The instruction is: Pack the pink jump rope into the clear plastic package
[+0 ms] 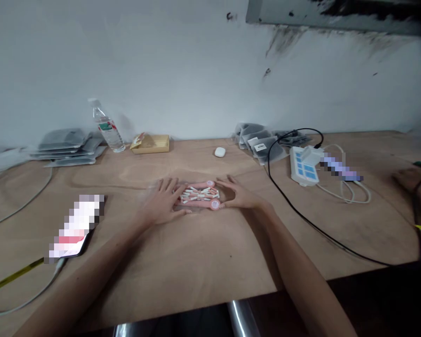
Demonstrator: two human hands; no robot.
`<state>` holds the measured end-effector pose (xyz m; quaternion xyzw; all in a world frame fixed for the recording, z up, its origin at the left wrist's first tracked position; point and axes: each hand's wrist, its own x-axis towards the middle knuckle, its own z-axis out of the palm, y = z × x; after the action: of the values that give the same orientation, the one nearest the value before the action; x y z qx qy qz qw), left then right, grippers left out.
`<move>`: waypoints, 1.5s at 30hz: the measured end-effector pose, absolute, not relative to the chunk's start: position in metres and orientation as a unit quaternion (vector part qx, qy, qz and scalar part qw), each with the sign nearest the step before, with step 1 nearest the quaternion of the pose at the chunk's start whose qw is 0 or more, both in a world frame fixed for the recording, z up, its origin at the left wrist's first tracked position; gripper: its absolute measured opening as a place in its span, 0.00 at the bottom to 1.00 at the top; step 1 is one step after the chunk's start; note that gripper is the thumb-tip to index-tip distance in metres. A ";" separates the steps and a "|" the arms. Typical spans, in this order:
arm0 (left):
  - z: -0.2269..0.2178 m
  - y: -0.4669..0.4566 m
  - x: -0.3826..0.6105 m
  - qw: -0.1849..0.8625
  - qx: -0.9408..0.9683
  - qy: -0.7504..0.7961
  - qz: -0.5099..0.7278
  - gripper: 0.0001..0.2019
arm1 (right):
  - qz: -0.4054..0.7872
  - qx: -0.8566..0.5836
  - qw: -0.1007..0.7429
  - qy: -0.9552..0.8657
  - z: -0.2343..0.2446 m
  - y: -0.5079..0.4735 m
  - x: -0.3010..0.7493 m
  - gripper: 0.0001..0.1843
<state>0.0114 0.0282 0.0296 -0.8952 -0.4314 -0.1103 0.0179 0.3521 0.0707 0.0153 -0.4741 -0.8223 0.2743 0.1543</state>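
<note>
A pink-and-white beaded skipping rope lies on the wooden table in what looks like a clear plastic bag. Its two pink handles run along the far and near sides, their round ends pointing right. My left hand rests flat over the left end of the package, fingers spread and covering part of it. At the right end is my right hand, thumb and fingers apart, the thumb close to the near handle's round end. Whether the right fingertips press on the bag is too small to tell.
Stacked grey packets, a water bottle, a shallow box and a white case stand behind. A phone lies left. Right are more packets, a power strip, a black cable and another person's hand.
</note>
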 end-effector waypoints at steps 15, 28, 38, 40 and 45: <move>0.033 0.020 0.022 0.032 -0.891 -0.439 -0.109 0.40 | 0.167 -0.417 0.173 -0.877 -0.001 0.056 0.283 0.50; 0.034 0.019 0.025 0.049 -0.892 -0.437 -0.100 0.41 | 0.122 -0.376 0.167 -0.903 -0.004 0.052 0.277 0.40; 0.030 0.020 0.023 0.028 -0.889 -0.443 -0.109 0.41 | 0.171 -0.397 0.231 -0.872 -0.002 0.058 0.288 0.37; 0.030 0.020 0.022 0.027 -0.887 -0.447 -0.110 0.41 | 0.174 -0.406 0.244 -0.863 -0.001 0.061 0.301 0.35; 0.029 0.019 0.023 0.030 -0.878 -0.467 -0.100 0.41 | 0.208 -0.437 0.307 -0.820 0.005 0.061 0.316 0.28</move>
<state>0.0227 0.0186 0.0293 -0.8779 -0.4674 -0.0996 0.0301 0.3162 0.0613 0.0050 -0.4368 -0.8197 0.2076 0.3069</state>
